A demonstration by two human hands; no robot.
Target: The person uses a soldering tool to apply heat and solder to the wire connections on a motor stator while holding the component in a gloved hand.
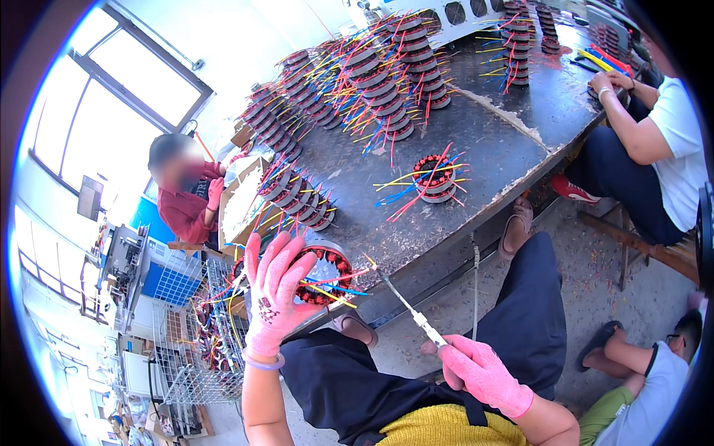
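My left hand [279, 293], in a pink glove, holds a motor stator [344, 267] at the table's near edge. The stator is a grey ring with red windings, and red, blue and yellow wires stick out of it toward the right. My left fingers point up along its left side; the thumb is hard to see. In my right hand [487, 372], also gloved in pink, is a long thin tool [405, 303] with a white section and a narrow metal shaft. Its tip is close to the red wire ends, and I cannot tell whether they touch.
A single stator [434, 182] rests on the dark table [476, 160], with stacked stators [383, 93] behind and a leaning stack [297, 197] left. One person [186, 193] sits at left, another [654, 141] works at right, a third [647, 394] is low right. A wire basket [197, 386] stands left.
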